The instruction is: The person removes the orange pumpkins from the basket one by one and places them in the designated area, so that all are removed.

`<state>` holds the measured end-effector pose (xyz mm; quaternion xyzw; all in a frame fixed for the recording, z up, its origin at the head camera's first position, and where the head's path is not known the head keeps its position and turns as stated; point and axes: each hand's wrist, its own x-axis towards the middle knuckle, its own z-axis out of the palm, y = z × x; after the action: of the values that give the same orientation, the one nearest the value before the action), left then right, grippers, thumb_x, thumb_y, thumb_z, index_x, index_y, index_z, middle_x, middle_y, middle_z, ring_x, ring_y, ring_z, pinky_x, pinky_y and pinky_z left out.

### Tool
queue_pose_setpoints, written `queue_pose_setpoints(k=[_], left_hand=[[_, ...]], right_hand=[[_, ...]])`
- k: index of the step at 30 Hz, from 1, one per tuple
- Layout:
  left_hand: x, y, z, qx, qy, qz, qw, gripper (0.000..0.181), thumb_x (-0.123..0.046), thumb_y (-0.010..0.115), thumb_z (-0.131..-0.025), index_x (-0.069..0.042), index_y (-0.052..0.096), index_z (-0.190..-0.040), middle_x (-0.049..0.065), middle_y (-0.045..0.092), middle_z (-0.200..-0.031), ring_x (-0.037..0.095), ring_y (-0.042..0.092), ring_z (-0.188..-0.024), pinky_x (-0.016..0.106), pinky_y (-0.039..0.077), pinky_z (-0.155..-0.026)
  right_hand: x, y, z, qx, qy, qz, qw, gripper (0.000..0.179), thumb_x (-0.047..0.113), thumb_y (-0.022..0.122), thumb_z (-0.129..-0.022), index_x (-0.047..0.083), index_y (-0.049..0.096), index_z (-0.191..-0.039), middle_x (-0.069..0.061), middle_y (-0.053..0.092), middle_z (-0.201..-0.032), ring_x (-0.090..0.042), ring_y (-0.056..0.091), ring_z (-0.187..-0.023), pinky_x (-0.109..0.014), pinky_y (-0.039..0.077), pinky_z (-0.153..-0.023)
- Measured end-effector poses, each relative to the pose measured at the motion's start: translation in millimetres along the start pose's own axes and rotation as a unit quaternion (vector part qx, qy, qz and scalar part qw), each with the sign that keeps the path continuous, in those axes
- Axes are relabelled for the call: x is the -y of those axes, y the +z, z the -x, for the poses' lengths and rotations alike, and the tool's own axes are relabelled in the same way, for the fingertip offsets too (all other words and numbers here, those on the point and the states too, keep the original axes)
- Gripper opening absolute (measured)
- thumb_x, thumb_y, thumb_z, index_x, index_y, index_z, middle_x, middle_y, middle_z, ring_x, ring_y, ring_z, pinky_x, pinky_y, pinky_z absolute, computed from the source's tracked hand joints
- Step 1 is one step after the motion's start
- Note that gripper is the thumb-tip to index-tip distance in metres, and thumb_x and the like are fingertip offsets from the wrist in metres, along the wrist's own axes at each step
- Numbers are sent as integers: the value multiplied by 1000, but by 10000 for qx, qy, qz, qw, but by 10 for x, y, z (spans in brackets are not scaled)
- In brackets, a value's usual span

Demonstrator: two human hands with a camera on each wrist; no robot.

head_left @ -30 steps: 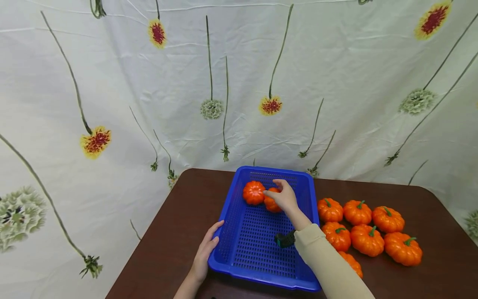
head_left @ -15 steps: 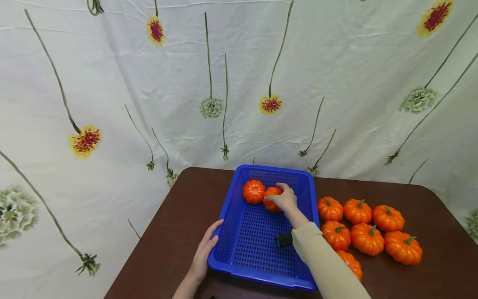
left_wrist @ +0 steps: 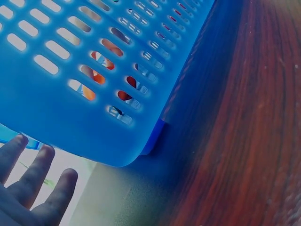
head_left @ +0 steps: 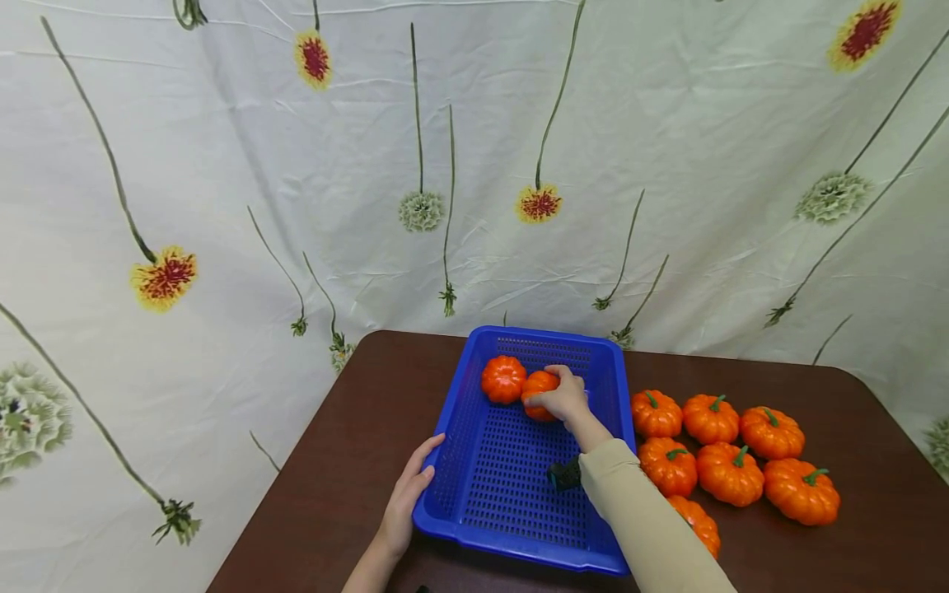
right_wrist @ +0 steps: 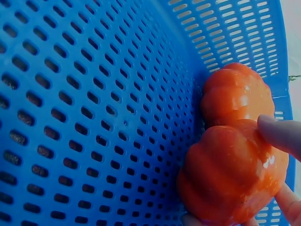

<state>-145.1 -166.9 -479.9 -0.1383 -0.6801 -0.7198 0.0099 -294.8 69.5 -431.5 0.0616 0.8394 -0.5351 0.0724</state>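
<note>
Inside the blue perforated basket (head_left: 511, 527), my right hand (head_left: 567, 402) holds an orange toy pumpkin (head_left: 539, 395). In the right wrist view its thumb lies on this pumpkin (right_wrist: 230, 174), and fingertips show at the far side and below. Another orange pumpkin (head_left: 504, 380) sits right beside it, toward the basket's far left corner. My left hand (head_left: 404, 498) touches the basket's left rim near the front corner with fairly straight fingers. In the left wrist view, the left hand (left_wrist: 37, 183) has its fingertips at the basket's edge (left_wrist: 94, 136).
Several orange pumpkins with green stems, one of them (head_left: 730, 475) near the middle, lie in rows right of the basket on the dark brown table (head_left: 334, 445). A black wrist device (head_left: 565, 475) shows at the right sleeve. Behind hangs a flower-printed cloth (head_left: 356, 165).
My right hand has come down slightly from over the pumpkin, and its spread fingers have closed in around it. The left hand stays at the basket's rim.
</note>
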Motion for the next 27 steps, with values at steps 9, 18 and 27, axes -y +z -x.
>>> queue_pose_setpoints(k=[9,18,27], left_hand=[[25,7,11,-92,-12,-46,9999,44,-18,30,-101,-8,32,-143,21,30,-143,29,40,-121,28,39,-94],[34,13,22,-85,24,-39,10000,44,-18,30,-101,-8,32,-143,21,30,-144,29,40,-121,28,39,-95],[21,16,27,-98,-7,28,9999,44,-19,31,-101,-8,32,-143,21,30,-142,30,41,-120,30,40,-94]], right_hand=[[0,-30,23,120,-19,200,9997,71,16,77,-73,6,43,-135,-29,32,-130,-48,34,-116,-58,38,-89],[86,-153,87,536,-34,253,9982,78,32,74,-76,0,39,-137,-31,28,-134,-44,41,-116,-51,44,-88],[173,-308,154,1107,-133,-103,9937,71,30,73,-79,-2,41,-134,-25,43,-130,-37,50,-112,-43,50,-81]])
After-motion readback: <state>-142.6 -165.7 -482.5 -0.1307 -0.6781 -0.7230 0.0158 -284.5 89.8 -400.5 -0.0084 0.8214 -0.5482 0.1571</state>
